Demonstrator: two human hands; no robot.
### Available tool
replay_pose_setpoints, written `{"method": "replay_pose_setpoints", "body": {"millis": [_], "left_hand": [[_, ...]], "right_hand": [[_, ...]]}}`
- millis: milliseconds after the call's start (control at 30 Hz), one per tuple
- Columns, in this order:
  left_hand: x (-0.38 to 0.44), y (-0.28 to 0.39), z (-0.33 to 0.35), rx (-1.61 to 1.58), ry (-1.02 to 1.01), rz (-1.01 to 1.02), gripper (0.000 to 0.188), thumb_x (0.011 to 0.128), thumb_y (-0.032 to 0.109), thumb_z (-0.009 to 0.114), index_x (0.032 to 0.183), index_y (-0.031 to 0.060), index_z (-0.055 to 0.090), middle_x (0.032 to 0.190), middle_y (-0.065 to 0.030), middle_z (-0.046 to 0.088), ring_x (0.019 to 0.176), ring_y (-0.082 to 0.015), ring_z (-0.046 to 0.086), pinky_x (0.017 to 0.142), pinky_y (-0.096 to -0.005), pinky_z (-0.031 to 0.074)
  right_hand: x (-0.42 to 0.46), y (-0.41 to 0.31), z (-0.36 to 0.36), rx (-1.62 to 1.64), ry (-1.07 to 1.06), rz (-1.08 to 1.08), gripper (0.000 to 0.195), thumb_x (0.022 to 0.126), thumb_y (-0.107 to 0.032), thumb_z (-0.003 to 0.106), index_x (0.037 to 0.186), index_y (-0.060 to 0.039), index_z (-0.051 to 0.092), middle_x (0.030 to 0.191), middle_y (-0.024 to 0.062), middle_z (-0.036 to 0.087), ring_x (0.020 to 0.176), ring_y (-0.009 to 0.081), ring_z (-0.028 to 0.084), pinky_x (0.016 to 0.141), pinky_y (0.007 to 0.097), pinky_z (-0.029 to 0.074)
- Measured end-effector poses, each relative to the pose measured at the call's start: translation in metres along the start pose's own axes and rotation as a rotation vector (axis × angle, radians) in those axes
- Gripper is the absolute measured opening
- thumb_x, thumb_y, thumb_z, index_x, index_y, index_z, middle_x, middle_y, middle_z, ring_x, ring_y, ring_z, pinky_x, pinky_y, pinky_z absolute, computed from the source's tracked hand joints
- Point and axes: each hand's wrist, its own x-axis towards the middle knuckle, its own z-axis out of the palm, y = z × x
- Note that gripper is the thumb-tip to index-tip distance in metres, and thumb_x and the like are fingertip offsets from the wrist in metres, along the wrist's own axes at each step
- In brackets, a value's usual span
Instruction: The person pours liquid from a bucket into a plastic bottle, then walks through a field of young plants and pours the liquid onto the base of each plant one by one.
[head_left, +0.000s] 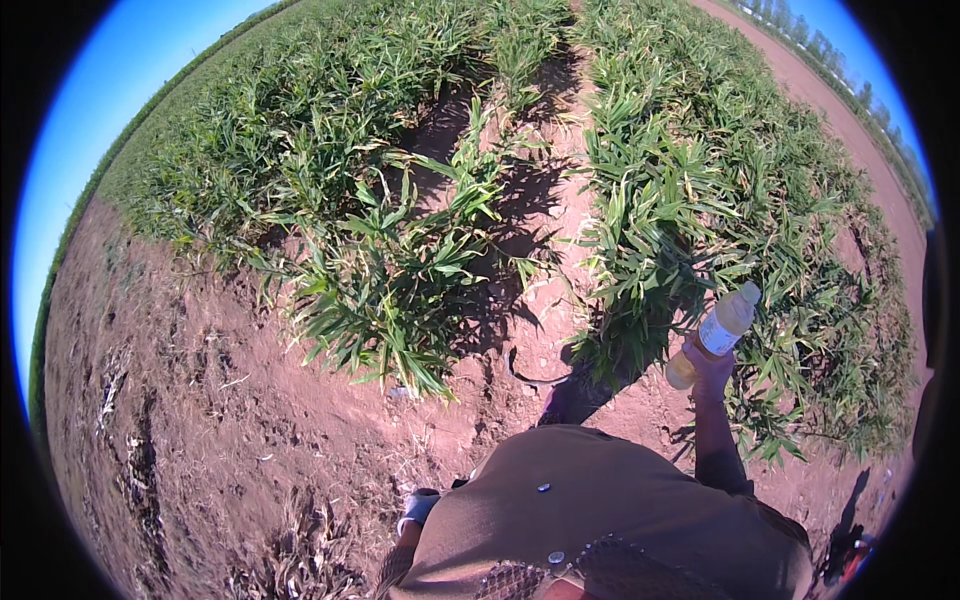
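My right hand (710, 369) is closed around a clear plastic bottle (718, 330) with a white label, a pale cap and yellowish contents. The bottle tilts up to the right, over leafy green plants (652, 225). At my left side hangs my left hand (420, 508), in a grey and white glove, next to my brown buttoned top (600, 495). Its fingers are mostly hidden, and I cannot tell whether it holds anything. A thin dark curved object (536, 380) lies on the soil in front of me.
Rows of leafy plants (382, 300) stretch ahead, with a reddish soil furrow (562, 277) between them. Bare soil with dry plant remains (307, 555) lies to the left. A dirt track (840, 112) runs along the far right. A red object (855, 559) is at the lower right.
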Motion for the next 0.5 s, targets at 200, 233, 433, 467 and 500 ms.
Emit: {"method": "replay_pose_setpoints", "body": {"millis": [200, 233, 433, 467, 500], "left_hand": [[-0.026, 0.016, -0.010, 0.298, 0.040, 0.093, 0.020, 0.074, 0.028, 0.073, 0.077, 0.0083, 0.077, 0.078, -0.0105, 0.074, 0.074, -0.0192, 0.072, 0.067, -0.0359, 0.056], [-0.025, 0.016, -0.008, 0.273, 0.076, 0.143, 0.017, 0.074, 0.024, 0.072, 0.077, 0.0074, 0.076, 0.075, -0.0093, 0.074, 0.073, -0.0189, 0.071, 0.066, -0.0357, 0.055], [-0.096, 0.114, -0.032, -0.234, 0.119, -0.087, 0.036, 0.074, 0.007, 0.070, 0.110, 0.0019, 0.070, 0.090, -0.0146, 0.072, 0.072, -0.0225, 0.070, 0.062, -0.0363, 0.057], [-0.078, 0.073, -0.033, -0.031, 0.135, 0.163, 0.039, 0.073, 0.010, 0.072, 0.111, 0.0013, 0.070, 0.094, -0.0155, 0.072, 0.083, -0.0233, 0.071, 0.069, -0.0348, 0.058], [-0.093, 0.085, -0.039, -0.096, 0.141, 0.077, 0.039, 0.072, 0.011, 0.072, 0.109, 0.0002, 0.070, 0.097, -0.0156, 0.073, 0.089, -0.0227, 0.071, 0.076, -0.0329, 0.058]], "right_hand": [[0.029, 0.011, 0.027, 0.020, -0.110, 0.000, 0.048, 0.066, 0.008, 0.080, 0.110, 0.0004, 0.061, 0.097, 0.0076, 0.069, 0.086, 0.0172, 0.068, 0.081, 0.0323, 0.056], [0.030, 0.008, 0.031, 0.015, -0.117, 0.001, 0.047, 0.066, 0.008, 0.079, 0.109, 0.0006, 0.061, 0.097, 0.0078, 0.069, 0.086, 0.0173, 0.068, 0.082, 0.0325, 0.056], [0.027, 0.004, 0.048, 0.051, -0.143, -0.054, 0.045, 0.068, 0.007, 0.078, 0.110, 0.0015, 0.061, 0.097, 0.0087, 0.069, 0.089, 0.0180, 0.068, 0.084, 0.0340, 0.055], [0.023, 0.004, 0.055, 0.038, -0.148, -0.068, 0.045, 0.068, 0.007, 0.079, 0.109, 0.0014, 0.061, 0.097, 0.0087, 0.069, 0.089, 0.0181, 0.068, 0.084, 0.0340, 0.055], [0.019, 0.004, 0.060, 0.023, -0.145, -0.085, 0.045, 0.068, 0.006, 0.079, 0.109, 0.0013, 0.060, 0.097, 0.0086, 0.069, 0.089, 0.0181, 0.068, 0.084, 0.0341, 0.055]]}}
